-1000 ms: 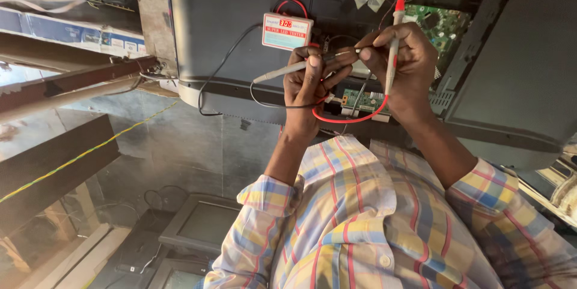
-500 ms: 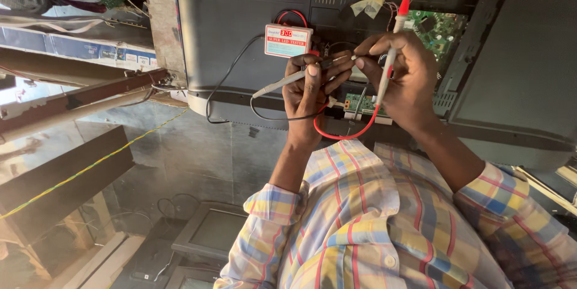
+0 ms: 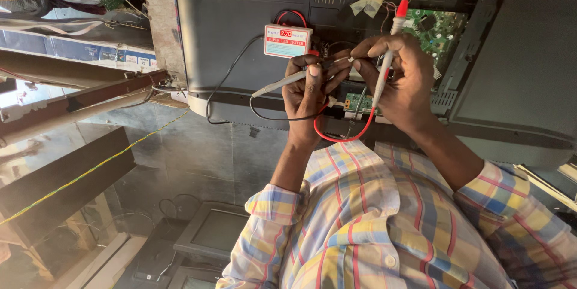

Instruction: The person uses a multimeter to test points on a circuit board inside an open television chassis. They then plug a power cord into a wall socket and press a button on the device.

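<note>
My left hand point(image 3: 306, 94) is closed around a grey test probe point(image 3: 273, 88) whose shaft sticks out to the left. My right hand point(image 3: 402, 79) grips a white probe with a red end point(image 3: 398, 15), held upright. The fingertips of both hands meet over a small connector above a little green board point(image 3: 356, 103). A red lead point(image 3: 342, 137) loops under my hands, and a black lead point(image 3: 270, 118) runs beside it. A small white tester box with a red lit display point(image 3: 287, 40) lies on the dark grey back panel point(image 3: 240, 18) just left of my hands.
A larger green circuit board point(image 3: 442, 27) shows in an opening of the panel at the upper right. Taped wires point(image 3: 369, 0) hang above it. Wooden beams point(image 3: 78, 100) and a yellow cord point(image 3: 90, 172) cross the left side. Old monitors point(image 3: 210, 235) stand below.
The view has shifted slightly, so the panel and tester sit a little higher and more to the right. Both hands keep hold of their probes at the same spot.
</note>
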